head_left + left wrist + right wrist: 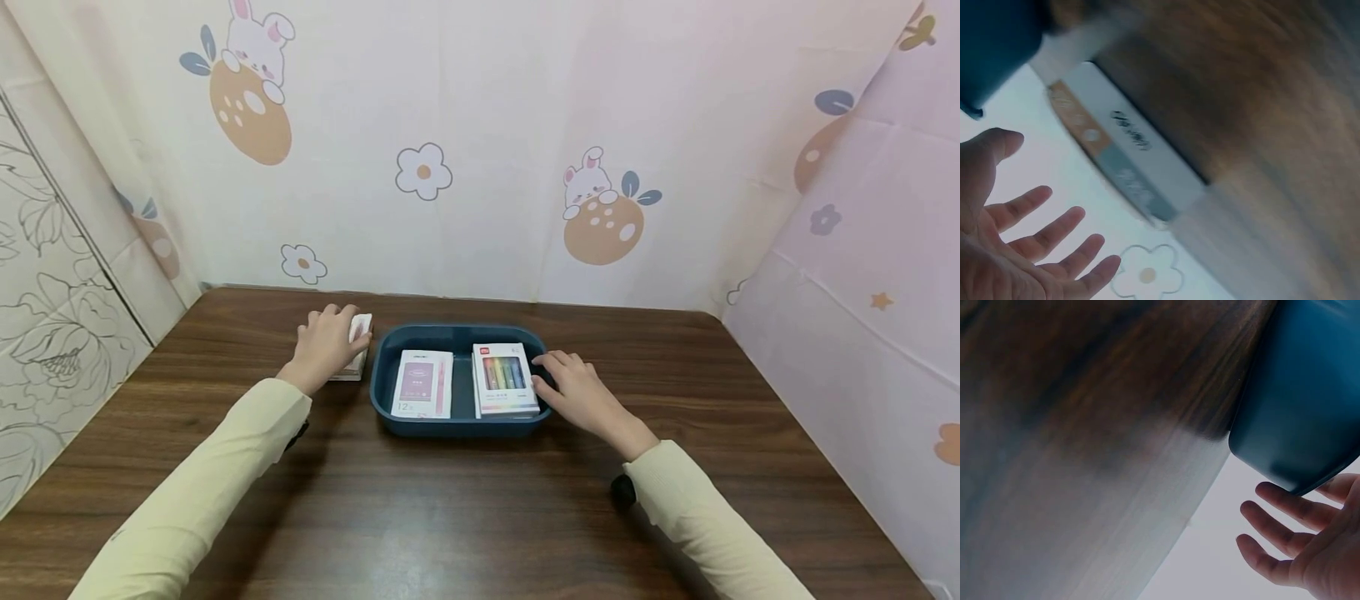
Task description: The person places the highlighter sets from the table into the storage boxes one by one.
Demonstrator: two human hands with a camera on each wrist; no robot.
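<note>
A blue plastic bin [450, 428] stands on the table, holding a white box with a purple panel [417, 382] and a white box with a picture of coloured sticks [506, 379]. My left hand [324, 342] hovers at a white box [362, 329] left of the bin, partly hiding it. In the left wrist view that box [1132, 134] shows orange and grey-green bands, and the left hand [1029, 244] has its fingers spread, apart from it. My right hand [581, 393] is at the bin's right rim, fingers loosely bent; whether they touch it is hard to tell.
The dark wooden table [420, 517] extends around the bin on all sides. Behind it hangs a pale curtain [495, 233] with rabbit and flower prints, and a similar cloth [847, 275] covers the right side.
</note>
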